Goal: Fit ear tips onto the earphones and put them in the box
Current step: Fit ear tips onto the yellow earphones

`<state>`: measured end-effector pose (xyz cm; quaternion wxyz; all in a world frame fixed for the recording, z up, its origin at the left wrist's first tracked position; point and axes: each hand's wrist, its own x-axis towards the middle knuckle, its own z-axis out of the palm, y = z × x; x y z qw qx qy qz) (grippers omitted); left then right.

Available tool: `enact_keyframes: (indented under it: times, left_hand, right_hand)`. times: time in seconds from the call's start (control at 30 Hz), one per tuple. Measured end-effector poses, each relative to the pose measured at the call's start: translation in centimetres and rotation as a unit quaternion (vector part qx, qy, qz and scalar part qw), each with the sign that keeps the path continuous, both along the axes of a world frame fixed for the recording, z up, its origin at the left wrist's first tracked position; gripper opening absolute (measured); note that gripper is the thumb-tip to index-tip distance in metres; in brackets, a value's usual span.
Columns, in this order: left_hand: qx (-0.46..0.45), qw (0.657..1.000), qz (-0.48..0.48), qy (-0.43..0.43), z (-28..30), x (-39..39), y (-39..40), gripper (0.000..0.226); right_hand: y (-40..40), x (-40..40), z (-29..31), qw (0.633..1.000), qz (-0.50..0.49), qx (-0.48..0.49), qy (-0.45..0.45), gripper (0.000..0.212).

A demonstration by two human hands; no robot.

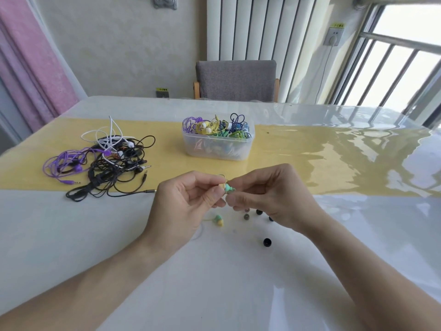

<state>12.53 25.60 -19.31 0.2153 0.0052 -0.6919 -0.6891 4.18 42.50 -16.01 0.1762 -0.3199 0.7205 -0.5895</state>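
Above a glossy counter (238, 271), a left hand (183, 201) and right hand (267, 197) pinch a green earbud (229, 188) between them; loose ear tips (267, 242) lie below, tangled earphones (100, 161) left, a filled plastic box (218, 144) behind.

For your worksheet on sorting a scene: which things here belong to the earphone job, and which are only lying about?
Job: left hand, right hand, green earbud, second earbud, loose ear tips, box, tangled earphones.

Lying about: chair, radiator, curtain, wall socket.
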Motion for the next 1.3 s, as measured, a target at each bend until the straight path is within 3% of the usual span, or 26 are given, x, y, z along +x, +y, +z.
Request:
enact_keyframes:
  times: [0.13, 0.43, 0.63, 0.73, 1.0, 1.3]
  left_hand:
    - [-0.018, 1.000, 0.009, -0.001, 0.1, 0.1, -0.1, 0.014]
    - [-0.054, 0.998, 0.018, 0.008, 0.2, 0.3, -0.3, 0.015]
    - [-0.067, 0.998, 0.018, 0.009, 0.4, 0.4, -0.4, 0.014]
    - [-0.068, 0.997, 0.019, 0.011, 0.4, 0.4, -0.4, 0.014]
    - [-0.054, 0.999, 0.001, 0.009, 0.1, 0.3, -0.4, 0.013]
    - [0.032, 0.999, -0.035, -0.024, 0.1, 0.1, -0.3, 0.015]
  right_hand:
    - [0.1, -0.4, -0.3, 0.999, 0.014, -0.015, -0.027, 0.020]
    - [0.0, -0.9, -0.7, 0.997, 0.028, -0.044, -0.064, 0.017]
    - [0.1, -0.9, -0.6, 0.995, 0.068, -0.035, -0.067, 0.005]
    - [0.0, -0.8, -0.6, 0.993, 0.078, -0.051, -0.076, 0.010]
    - [-0.2, -0.7, -0.9, 0.991, 0.078, -0.083, -0.075, 0.011]
    - [-0.3, -0.6, -1.2, 0.995, 0.070, -0.067, -0.039, 0.013]
